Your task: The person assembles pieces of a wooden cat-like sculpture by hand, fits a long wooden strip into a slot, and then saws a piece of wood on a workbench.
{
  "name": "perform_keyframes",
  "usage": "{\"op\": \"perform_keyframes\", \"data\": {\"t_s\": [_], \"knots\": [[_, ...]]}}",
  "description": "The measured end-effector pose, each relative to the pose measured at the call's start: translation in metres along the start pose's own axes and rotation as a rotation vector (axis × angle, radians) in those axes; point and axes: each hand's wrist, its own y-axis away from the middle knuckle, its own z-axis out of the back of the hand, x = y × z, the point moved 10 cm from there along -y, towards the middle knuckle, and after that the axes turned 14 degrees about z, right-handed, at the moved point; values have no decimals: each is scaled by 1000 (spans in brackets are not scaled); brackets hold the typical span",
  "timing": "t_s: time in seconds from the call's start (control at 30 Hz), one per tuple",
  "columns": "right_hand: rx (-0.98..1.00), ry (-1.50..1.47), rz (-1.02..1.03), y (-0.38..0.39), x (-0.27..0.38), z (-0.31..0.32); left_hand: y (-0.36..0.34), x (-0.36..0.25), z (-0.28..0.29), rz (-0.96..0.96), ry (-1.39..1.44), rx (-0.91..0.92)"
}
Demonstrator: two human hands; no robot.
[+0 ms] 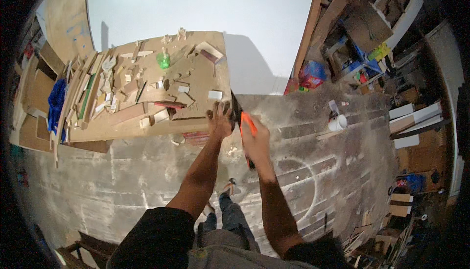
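My right hand (256,139) is closed around the orange handle of a handsaw (235,103). The saw's dark blade runs up along the right edge of a wooden worktable (210,80). My left hand (220,120) presses down at the table's near right corner, its fingers spread, just left of the blade. What lies under that palm is hidden. A small white block (215,94) sits just beyond my left fingertips. A dark narrow strip (191,118) lies along the near edge, left of the hand.
Wood offcuts, a red-edged piece (169,105) and a green container (163,61) are scattered over the table. Long strips (88,90) lie at its left end. A large white panel (196,9) stands behind. A white bucket (338,122) is on the floor at right.
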Motion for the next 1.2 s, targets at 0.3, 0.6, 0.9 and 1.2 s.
{"op": "perform_keyframes", "data": {"t_s": [0.3,0.6,0.9,1.2], "knots": [[81,5,-283,-25,-36,-11,2,-22,25,-12,116,-5],[-9,-38,-8,9,61,51,-4,-7,20,73,84,121],[6,-13,51,-15,17,19,-13,-7,8,114,21,236],[57,-90,-468,14,-98,-35,-15,-28,24,40,91,138]]}}
